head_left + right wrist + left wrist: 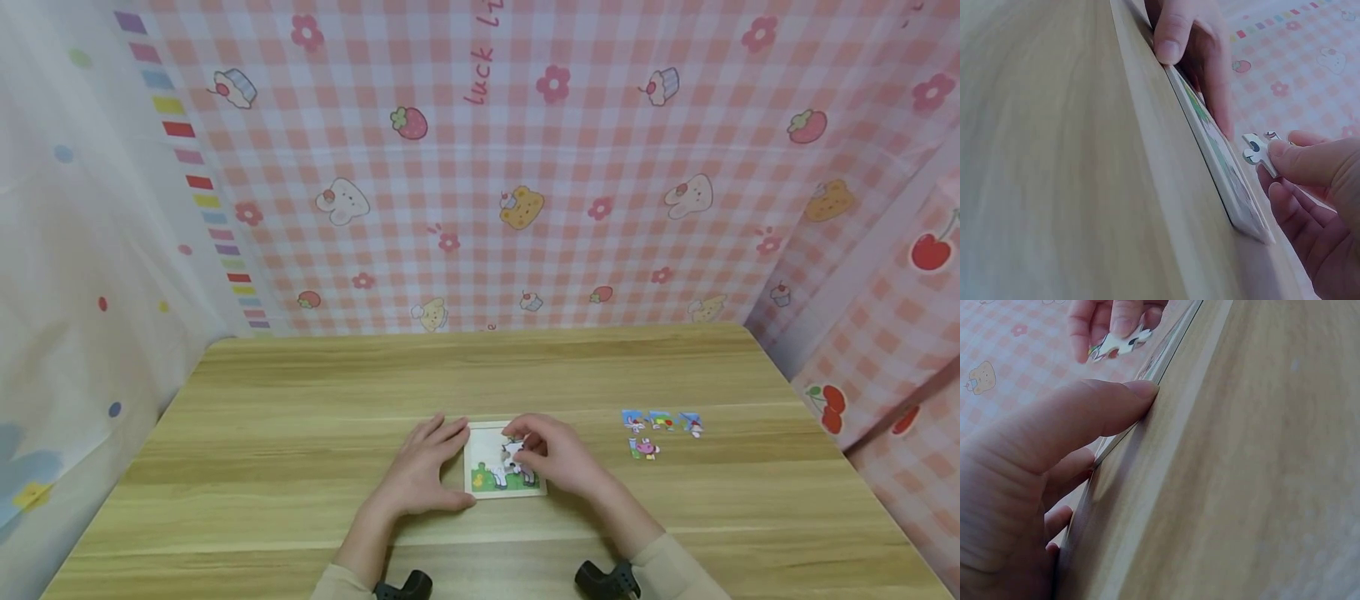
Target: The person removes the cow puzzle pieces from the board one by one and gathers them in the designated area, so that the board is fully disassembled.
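Because a tidy fit should come from lining up before any pressing, the left hand [422,469] does well to steady the left edge of the puzzle tray [510,494], its fingers and thumb spread along it. Flat on the table [300,400] between the hands, the pale-rimmed tray shows green grass and white legs below, a bare patch upper left. Over its right part, the right hand [562,454] pinches a white, dark-marked piece [1262,156]; farther right lie four colourful loose pieces [645,450]
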A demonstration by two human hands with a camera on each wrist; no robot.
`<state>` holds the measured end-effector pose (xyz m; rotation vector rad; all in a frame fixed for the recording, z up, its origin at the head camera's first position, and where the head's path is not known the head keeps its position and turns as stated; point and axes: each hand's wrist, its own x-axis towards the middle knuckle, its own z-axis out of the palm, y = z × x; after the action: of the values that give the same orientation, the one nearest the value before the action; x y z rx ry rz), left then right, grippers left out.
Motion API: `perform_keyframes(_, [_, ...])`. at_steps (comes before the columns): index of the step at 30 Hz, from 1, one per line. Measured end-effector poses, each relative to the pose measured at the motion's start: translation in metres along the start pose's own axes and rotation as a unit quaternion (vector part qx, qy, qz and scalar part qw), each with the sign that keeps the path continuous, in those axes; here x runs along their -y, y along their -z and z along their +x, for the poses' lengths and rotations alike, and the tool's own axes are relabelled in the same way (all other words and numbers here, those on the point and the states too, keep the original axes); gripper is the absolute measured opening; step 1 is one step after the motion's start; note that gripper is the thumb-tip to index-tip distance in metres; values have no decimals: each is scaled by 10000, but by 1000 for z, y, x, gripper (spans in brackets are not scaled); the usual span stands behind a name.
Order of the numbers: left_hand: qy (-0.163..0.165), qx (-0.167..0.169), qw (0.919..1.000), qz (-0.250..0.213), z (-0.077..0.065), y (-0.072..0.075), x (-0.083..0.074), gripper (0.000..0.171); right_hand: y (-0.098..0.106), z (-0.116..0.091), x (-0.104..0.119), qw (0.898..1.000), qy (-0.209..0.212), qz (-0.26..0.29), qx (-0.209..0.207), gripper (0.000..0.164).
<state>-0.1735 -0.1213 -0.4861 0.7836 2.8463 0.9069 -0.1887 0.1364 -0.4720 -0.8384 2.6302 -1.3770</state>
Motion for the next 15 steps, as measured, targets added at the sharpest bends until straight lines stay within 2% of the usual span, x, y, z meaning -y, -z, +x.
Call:
perform_keyframes(9, [-61,11,10000,-12,0,0,1,95,19,-16,-12,9996,38,-42,-275,30])
perform_keyframes(15, [-67,20,10000,1,0,0,1,95,36,-30,-21,9983,-125,-184,-535,30])
